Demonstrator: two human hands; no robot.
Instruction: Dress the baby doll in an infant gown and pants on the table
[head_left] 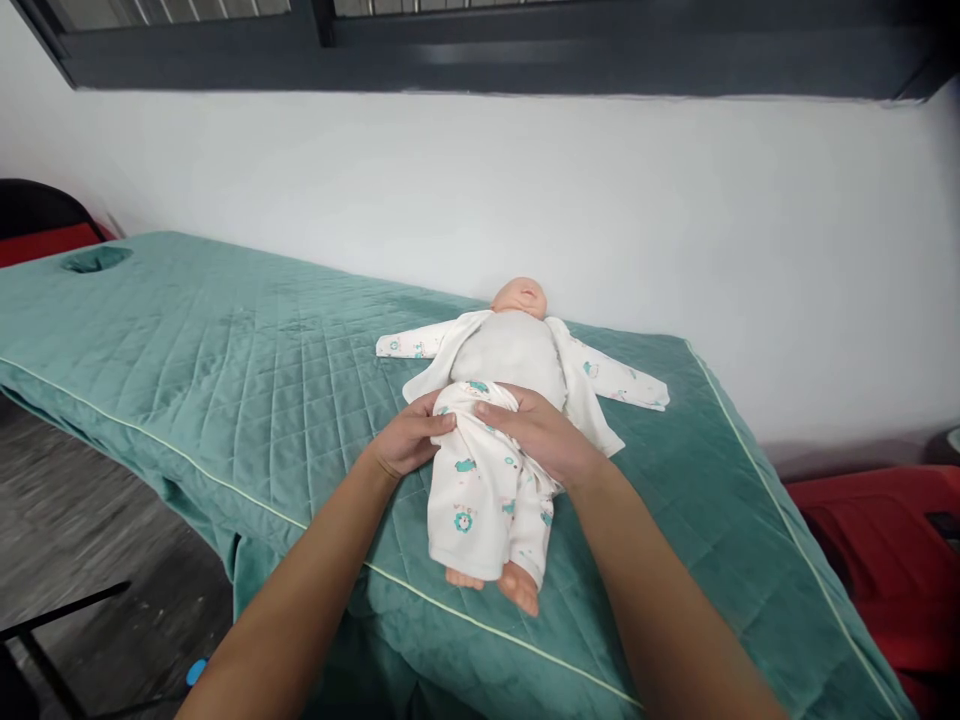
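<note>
A baby doll (514, 345) lies on its back on a green quilted table (225, 350), head toward the wall. It wears an open white printed shirt (592, 385) spread to both sides, showing a grey cloth torso. White printed trousers (480, 500) cover its legs, with bare feet sticking out at the near end. My left hand (409, 440) grips the trousers' waistband at the doll's left hip. My right hand (540, 430) holds the waistband on the other side, fingers curled over the fabric.
The table has a face hole (96, 259) at its far left end and stands against a white wall (675, 220) under a dark window frame. A red seat (877, 540) is at the right. Dark floor and a black frame lie at the lower left.
</note>
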